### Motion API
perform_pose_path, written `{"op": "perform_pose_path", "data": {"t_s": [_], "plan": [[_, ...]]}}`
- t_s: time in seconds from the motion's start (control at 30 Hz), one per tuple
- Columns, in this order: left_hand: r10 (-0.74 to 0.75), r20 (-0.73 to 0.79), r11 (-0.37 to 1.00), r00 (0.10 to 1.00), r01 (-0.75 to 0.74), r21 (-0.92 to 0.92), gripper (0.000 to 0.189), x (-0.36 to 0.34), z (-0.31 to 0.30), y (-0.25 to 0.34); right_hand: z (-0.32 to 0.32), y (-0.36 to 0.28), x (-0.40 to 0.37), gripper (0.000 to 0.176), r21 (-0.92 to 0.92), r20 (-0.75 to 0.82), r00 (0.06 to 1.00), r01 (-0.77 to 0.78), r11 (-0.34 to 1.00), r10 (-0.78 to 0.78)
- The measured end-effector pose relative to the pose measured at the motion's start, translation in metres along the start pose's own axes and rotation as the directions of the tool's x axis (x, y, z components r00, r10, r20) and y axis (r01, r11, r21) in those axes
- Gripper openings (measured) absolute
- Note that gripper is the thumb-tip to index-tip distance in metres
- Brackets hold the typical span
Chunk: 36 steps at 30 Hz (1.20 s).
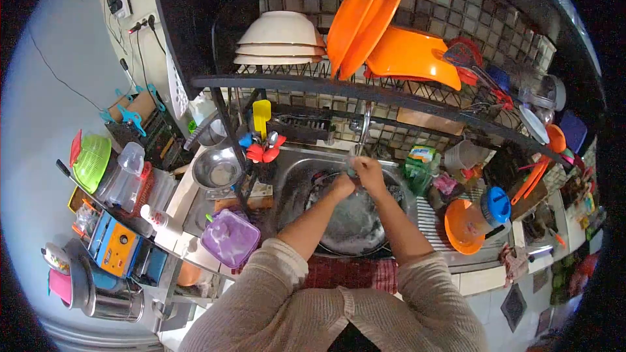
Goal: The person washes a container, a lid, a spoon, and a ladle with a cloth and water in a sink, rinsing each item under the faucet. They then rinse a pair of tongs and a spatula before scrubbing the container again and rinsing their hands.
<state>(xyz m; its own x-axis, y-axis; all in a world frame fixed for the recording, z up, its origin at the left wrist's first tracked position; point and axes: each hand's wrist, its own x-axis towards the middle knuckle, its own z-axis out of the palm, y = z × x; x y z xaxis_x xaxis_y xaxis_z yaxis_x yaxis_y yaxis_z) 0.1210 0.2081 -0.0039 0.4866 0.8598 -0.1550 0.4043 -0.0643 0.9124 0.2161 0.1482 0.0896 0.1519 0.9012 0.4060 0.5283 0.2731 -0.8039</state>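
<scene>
Probably light and slippery when wet, the small, indistinct item point(353, 171) between the curled left hand point(343, 186) and curled right hand point(370, 173), near the tap point(365, 122) and over foamy water point(354, 225), seems best pinched at its edges, though which hand grips it is unclear.

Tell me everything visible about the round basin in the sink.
The round basin is wide, with a dark rim line showing at its near side. It sits in the steel sink, open side up, holding cloudy water with whitish foam. The left hand and right hand are over its far part, hiding some of it; contact is unclear. Its material and underside can't be made out.
</scene>
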Motion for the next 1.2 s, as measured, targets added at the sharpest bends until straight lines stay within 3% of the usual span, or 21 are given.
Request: {"op": "perform_pose_path", "data": {"t_s": [0.07, 0.13, 0.2, 0.23, 0.27, 0.3, 0.33, 0.4, 0.43, 0.47, 0.53, 0.57, 0.6, 0.67, 0.7, 0.77, 0.9, 0.97, 1.07, 1.13, 1.2], "plan": [[-0.018, -0.215, 0.972, 0.977, 0.067, 0.225, 0.027, -0.047, -0.010, 0.053, 0.006, 0.019, 0.003, 0.019, 0.369, 0.032, 0.999, -0.003, 0.930, -0.009], [-0.055, -0.155, 0.991, 0.986, 0.073, 0.113, 0.037, -0.030, 0.000, 0.019, 0.006, 0.028, -0.002, 0.018, 0.374, 0.088, 0.995, -0.083, 0.924, 0.054], [0.235, -0.002, 0.971, 0.972, -0.235, -0.049, 0.037, -0.068, -0.011, 0.045, 0.006, 0.030, -0.006, 0.019, 0.144, 0.029, 0.999, -0.046, 0.989, 0.042], [0.237, -0.002, 0.970, 0.971, -0.237, -0.043, 0.037, -0.072, -0.013, 0.042, 0.008, 0.029, -0.008, 0.019, 0.148, 0.025, 0.999, -0.042, 0.988, 0.039], [0.126, 0.218, 0.840, 0.968, 0.013, -0.543, 0.035, -0.076, -0.014, 0.036, 0.010, 0.027, -0.011, 0.020, 0.127, -0.035, 0.999, -0.014, 0.992, 0.019], [0.134, 0.451, 0.462, 0.882, 0.347, -0.816, 0.033, -0.076, -0.016, 0.033, 0.013, 0.024, -0.012, 0.021, 0.106, -0.096, 0.995, 0.011, 0.994, -0.001], [0.130, 0.452, 0.470, 0.882, 0.346, -0.812, 0.033, -0.072, -0.018, 0.031, 0.015, 0.022, -0.012, 0.021, 0.113, -0.101, 0.995, 0.013, 0.993, -0.001], [0.080, 0.292, 0.281, 0.953, 0.259, -0.924, 0.032, -0.069, -0.015, 0.034, 0.019, 0.010, -0.019, 0.022, 0.009, 0.041, 0.987, -0.155, 0.988, 0.155], [-0.051, 0.071, 0.288, 0.996, 0.083, -0.954, 0.037, -0.070, -0.003, 0.048, 0.026, 0.014, -0.020, 0.026, -0.038, -0.049, 0.995, -0.088, 0.995, 0.086], [-0.054, 0.072, 0.293, 0.996, 0.085, -0.952, 0.037, -0.060, 0.004, 0.048, 0.030, 0.014, -0.019, 0.026, -0.033, -0.051, 0.995, -0.091, 0.995, 0.089], [0.015, -0.308, 0.508, 0.951, -0.272, -0.817, 0.042, -0.043, 0.013, 0.037, 0.038, 0.011, -0.020, 0.033, 0.083, -0.208, 0.962, -0.164, 0.983, 0.178], [0.115, -0.331, 0.564, 0.937, -0.335, -0.754, 0.038, -0.055, 0.006, 0.058, 0.033, -0.006, -0.025, 0.037, 0.285, -0.165, 0.958, -0.182, 0.941, 0.235], [0.117, -0.332, 0.563, 0.936, -0.338, -0.754, 0.038, -0.053, 0.005, 0.059, 0.032, -0.006, -0.025, 0.037, 0.285, -0.166, 0.959, -0.178, 0.942, 0.232], [0.242, -0.465, 0.852, 0.852, -0.416, -0.318, 0.041, -0.048, 0.004, 0.059, 0.027, -0.004, -0.030, 0.037, 0.573, -0.072, 0.947, -0.217, 0.790, 0.312], [0.244, -0.463, 0.852, 0.852, -0.416, -0.318, 0.041, -0.044, 0.001, 0.058, 0.027, -0.004, -0.032, 0.037, 0.573, -0.075, 0.947, -0.216, 0.790, 0.313], [0.298, -0.451, 0.944, 0.841, -0.329, 0.010, 0.039, -0.038, -0.004, 0.060, 0.023, 0.002, -0.037, 0.036, 0.855, 0.185, 0.897, -0.348, 0.384, 0.401], [0.279, -0.433, 0.948, 0.857, -0.173, 0.268, 0.037, -0.045, 0.002, 0.075, 0.017, 0.012, -0.044, 0.036, 0.871, 0.236, 0.886, -0.375, 0.319, 0.399], [0.394, -0.360, 0.841, 0.846, -0.173, 0.513, 0.042, -0.053, 0.002, 0.080, 0.006, -0.009, -0.052, 0.035, 0.859, 0.366, 0.774, -0.495, 0.132, 0.517], [0.351, -0.359, 0.856, 0.865, -0.141, 0.498, 0.045, -0.066, -0.007, 0.086, 0.023, 0.027, -0.051, 0.035, 0.856, 0.430, 0.809, -0.507, 0.105, 0.401], [0.292, -0.403, 0.872, 0.867, -0.070, 0.484, 0.046, -0.067, -0.010, 0.085, 0.024, -0.009, -0.050, 0.032, 0.878, 0.374, 0.822, -0.463, 0.122, 0.430], [0.113, -0.557, 0.993, 0.822, -0.071, 0.098, 0.048, -0.069, -0.012, 0.083, 0.028, -0.029, -0.045, 0.027, 0.915, 0.313, 0.866, -0.385, 0.122, 0.391]]}}
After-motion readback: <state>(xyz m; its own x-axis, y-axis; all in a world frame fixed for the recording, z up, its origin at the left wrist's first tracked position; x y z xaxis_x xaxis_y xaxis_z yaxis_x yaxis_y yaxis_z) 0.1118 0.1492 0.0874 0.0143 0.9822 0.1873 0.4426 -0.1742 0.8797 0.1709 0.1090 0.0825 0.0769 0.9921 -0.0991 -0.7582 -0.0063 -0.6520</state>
